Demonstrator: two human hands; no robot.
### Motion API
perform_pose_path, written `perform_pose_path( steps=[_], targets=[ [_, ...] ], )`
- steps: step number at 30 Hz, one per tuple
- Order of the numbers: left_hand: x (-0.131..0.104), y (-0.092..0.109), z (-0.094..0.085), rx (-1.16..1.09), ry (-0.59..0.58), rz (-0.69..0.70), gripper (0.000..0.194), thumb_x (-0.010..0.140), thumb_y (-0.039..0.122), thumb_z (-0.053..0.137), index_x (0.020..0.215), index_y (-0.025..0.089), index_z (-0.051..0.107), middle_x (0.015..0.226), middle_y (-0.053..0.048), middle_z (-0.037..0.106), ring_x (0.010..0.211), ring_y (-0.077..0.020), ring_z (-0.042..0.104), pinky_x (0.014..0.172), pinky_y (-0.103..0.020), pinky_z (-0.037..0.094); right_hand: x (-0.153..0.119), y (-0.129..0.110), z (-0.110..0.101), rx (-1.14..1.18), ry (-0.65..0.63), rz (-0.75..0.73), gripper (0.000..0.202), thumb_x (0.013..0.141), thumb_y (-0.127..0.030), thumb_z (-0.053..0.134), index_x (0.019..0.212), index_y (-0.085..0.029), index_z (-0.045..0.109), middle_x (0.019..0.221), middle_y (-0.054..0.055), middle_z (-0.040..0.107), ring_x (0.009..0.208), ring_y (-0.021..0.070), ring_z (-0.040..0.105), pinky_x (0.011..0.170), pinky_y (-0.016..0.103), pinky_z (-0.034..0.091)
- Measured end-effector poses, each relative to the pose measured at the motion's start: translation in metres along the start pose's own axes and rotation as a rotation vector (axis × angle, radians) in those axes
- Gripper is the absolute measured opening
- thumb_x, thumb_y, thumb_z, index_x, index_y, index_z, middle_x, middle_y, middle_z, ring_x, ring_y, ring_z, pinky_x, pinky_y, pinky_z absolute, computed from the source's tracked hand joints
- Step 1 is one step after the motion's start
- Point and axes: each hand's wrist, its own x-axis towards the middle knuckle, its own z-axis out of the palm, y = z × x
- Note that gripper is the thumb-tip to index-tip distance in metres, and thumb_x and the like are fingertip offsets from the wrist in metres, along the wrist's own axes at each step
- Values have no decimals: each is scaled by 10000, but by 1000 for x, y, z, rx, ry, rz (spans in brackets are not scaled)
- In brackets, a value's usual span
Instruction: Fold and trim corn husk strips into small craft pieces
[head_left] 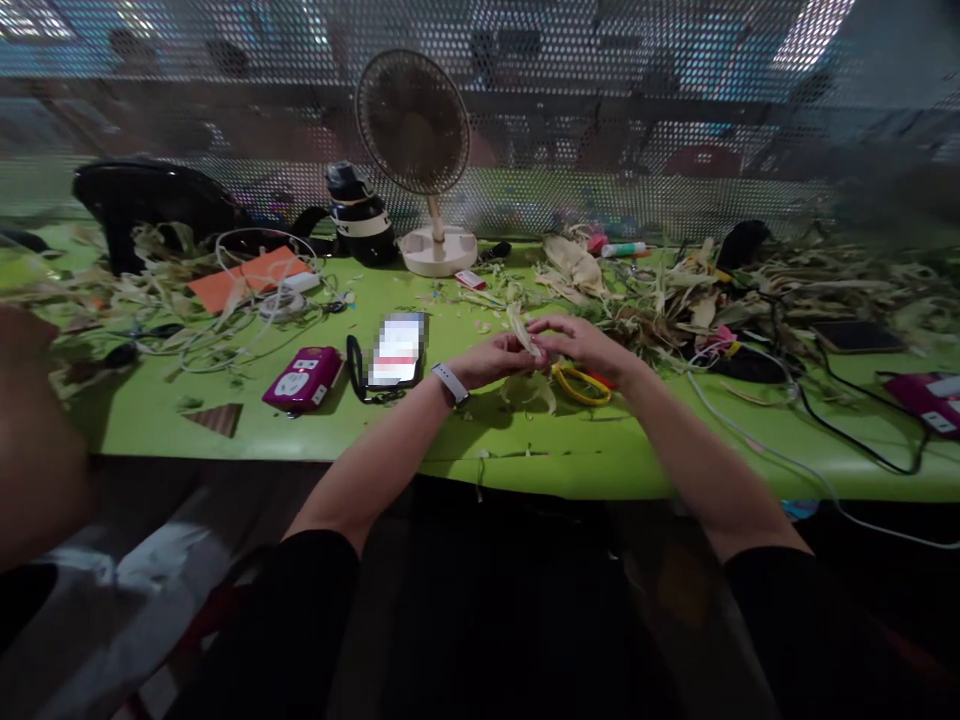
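Over the green table point(480, 430) both of my hands meet around a pale strip of dry corn husk point(517, 325), which sticks up from between the fingers. My left hand point(496, 362), with a light band on its wrist, pinches the lower part of the strip. The fingers of my right hand point(581, 345) close in on the same spot from the right. The fingers partly hide a small pinkish bit there. Just below my right hand lies a yellow loop-shaped thing point(583, 385). More pale husk point(529, 392) lies under the hands.
A lit phone point(397, 345) and a magenta power strip point(304, 380) lie to the left. Behind stand a fan point(439, 250) and a dark bottle point(364, 225). Husk heaps point(675, 290) and cables cover the right. Another person's arm point(34, 440) is at the left edge.
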Motion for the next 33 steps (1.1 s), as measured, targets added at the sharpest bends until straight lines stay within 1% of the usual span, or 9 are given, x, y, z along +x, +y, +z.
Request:
perform_pose_path(
  steps=[1, 6, 11, 13, 17, 21, 24, 30, 33],
  targets=[
    [0, 0, 1, 6, 2, -1, 322, 567, 284, 904, 768, 118, 715, 740, -29, 697, 667, -88, 603, 643, -217, 443, 1, 1, 6, 76, -34, 39, 343, 723, -453, 723, 938, -185, 716, 935, 48, 699, 902, 203, 623, 873, 373, 485],
    [-2, 1, 3, -21, 40, -15, 258, 608, 278, 880, 788, 141, 757, 833, -60, 745, 689, -100, 623, 637, -224, 443, 4, 7, 21, 360, 162, 84, 360, 605, -429, 825, 840, -186, 701, 816, 7, 691, 726, 135, 599, 693, 273, 507],
    [-2, -2, 1, -29, 63, -84, 198, 636, 223, 866, 759, 115, 754, 786, -63, 742, 689, -96, 636, 658, -223, 455, 2, 4, 28, 521, 6, 186, 446, 566, -510, 858, 842, -191, 711, 856, 18, 719, 686, 128, 608, 565, 238, 501],
    [-2, -3, 2, -50, 59, -95, 195, 626, 212, 872, 752, 121, 755, 770, -52, 739, 682, -94, 636, 670, -221, 464, 1, 2, 30, 584, 54, 183, 461, 512, -504, 890, 806, -199, 710, 903, 23, 734, 712, 135, 625, 564, 237, 512],
    [-2, 3, 5, -147, 53, -92, 181, 696, 254, 832, 803, 126, 762, 845, -66, 747, 700, -100, 645, 684, -225, 475, 2, 0, 27, 635, 225, 118, 461, 468, -512, 904, 756, -210, 707, 827, 3, 730, 661, 121, 602, 572, 245, 518],
    [-2, 6, 9, -199, 84, -70, 139, 751, 250, 790, 796, 123, 756, 862, -71, 744, 686, -92, 637, 691, -227, 480, 3, 2, 20, 594, 215, 85, 465, 526, -552, 869, 806, -213, 719, 837, 2, 728, 597, 106, 561, 535, 256, 488],
    [-3, 6, 10, -184, 85, -48, 131, 713, 225, 821, 729, 117, 748, 777, -52, 731, 632, -68, 610, 638, -197, 459, 4, 5, 20, 534, 248, 53, 467, 551, -579, 847, 816, -218, 715, 827, 2, 719, 663, 134, 595, 580, 275, 498],
    [-6, 6, 9, -120, -7, -56, 242, 566, 278, 914, 672, 126, 760, 690, -43, 722, 578, -64, 583, 581, -186, 445, 5, 3, 26, 485, 317, 6, 503, 459, -616, 867, 714, -212, 710, 816, 23, 733, 790, 168, 628, 735, 301, 513],
    [-6, 5, 9, -80, -53, -75, 253, 578, 292, 909, 673, 109, 762, 651, -54, 710, 559, -68, 576, 555, -190, 428, 5, 1, 27, 450, 337, 4, 520, 439, -644, 860, 687, -217, 700, 812, 18, 739, 789, 176, 639, 769, 315, 520]
  ],
)
